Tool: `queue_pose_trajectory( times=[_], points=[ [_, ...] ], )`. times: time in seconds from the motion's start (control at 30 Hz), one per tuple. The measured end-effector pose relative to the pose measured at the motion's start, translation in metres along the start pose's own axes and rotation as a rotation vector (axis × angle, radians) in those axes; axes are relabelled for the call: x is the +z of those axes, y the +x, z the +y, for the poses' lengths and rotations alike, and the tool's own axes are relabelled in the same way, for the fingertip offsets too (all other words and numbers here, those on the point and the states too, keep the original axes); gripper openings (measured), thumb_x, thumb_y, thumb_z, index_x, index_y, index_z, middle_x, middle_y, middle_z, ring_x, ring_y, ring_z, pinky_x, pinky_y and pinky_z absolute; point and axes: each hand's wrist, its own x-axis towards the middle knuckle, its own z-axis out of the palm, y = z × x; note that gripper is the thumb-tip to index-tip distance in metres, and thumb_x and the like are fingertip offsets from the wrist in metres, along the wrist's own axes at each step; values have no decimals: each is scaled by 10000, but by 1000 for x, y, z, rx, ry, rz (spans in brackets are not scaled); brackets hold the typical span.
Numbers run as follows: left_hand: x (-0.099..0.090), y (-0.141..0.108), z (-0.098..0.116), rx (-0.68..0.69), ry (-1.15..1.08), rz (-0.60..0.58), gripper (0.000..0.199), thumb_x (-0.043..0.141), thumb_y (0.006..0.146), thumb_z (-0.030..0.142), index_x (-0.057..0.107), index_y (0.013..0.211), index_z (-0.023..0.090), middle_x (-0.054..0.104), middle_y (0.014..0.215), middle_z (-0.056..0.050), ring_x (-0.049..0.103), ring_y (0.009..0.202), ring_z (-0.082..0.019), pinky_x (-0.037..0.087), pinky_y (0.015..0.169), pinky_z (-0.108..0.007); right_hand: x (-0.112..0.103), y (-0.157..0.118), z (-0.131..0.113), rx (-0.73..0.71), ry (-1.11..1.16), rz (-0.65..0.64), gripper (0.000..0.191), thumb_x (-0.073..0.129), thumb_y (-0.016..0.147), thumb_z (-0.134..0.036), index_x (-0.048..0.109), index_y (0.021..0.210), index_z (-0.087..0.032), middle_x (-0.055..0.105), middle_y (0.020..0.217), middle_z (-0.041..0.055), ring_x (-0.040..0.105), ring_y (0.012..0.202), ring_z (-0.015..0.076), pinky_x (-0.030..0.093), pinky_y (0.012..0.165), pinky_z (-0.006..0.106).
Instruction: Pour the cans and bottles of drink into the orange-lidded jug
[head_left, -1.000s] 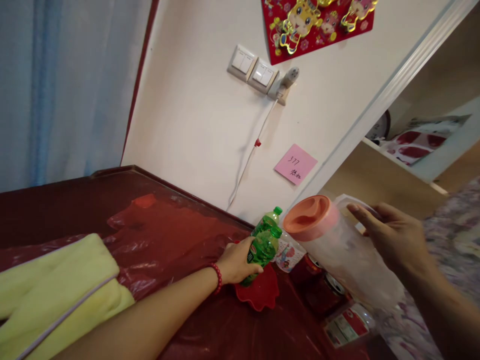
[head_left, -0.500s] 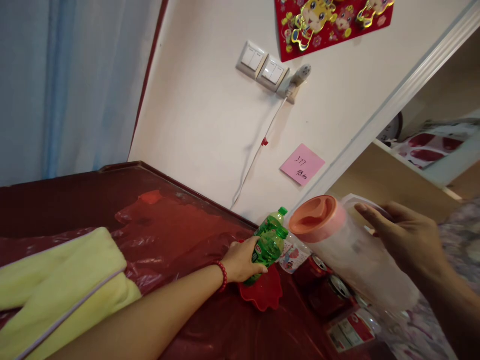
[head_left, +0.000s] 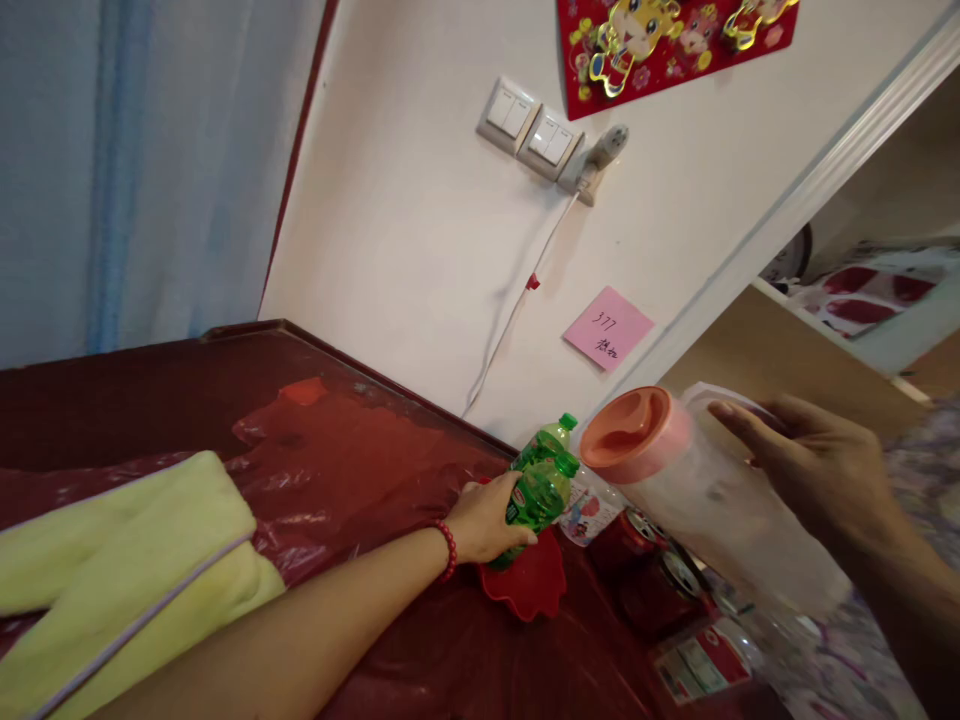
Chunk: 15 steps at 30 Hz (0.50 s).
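Note:
My left hand point(head_left: 491, 520), with a red bead bracelet at the wrist, is wrapped round a green-capped drink bottle point(head_left: 541, 495) at a red scalloped dish point(head_left: 529, 590). A second green bottle point(head_left: 555, 435) stands just behind it. On the right, my right hand point(head_left: 817, 460) grips the white handle of a frosted pitcher point(head_left: 735, 510) with an orange lid. The pitcher is tilted in the air, its lid close to the bottles. Part of the dish is hidden by my left hand and the bottle.
A yellow towel point(head_left: 142, 540) lies on the dark red table point(head_left: 420, 640). Red cans point(head_left: 660, 590), a clear jar point(head_left: 589, 510) and a labelled container point(head_left: 705, 660) line its right side. A white cord point(head_left: 499, 345) hangs down the wall beside a pink note point(head_left: 609, 328).
Both hands keep their hold on the bottle and the pitcher. The whole view has shifted very slightly; nothing else has visibly moved.

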Motion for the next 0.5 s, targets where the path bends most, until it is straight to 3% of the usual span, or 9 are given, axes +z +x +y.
queue_pose_trajectory(
  times=[0.5],
  points=[
    [0, 0, 0, 4, 13, 2, 713, 798, 720, 457, 543, 1345, 225, 708, 1267, -79, 662, 1154, -349, 508, 974, -417, 0, 2, -5, 2, -32, -14, 594, 647, 615, -811, 587, 615, -220, 419, 495, -21, 390, 503, 157, 259, 434, 261]
  ],
)
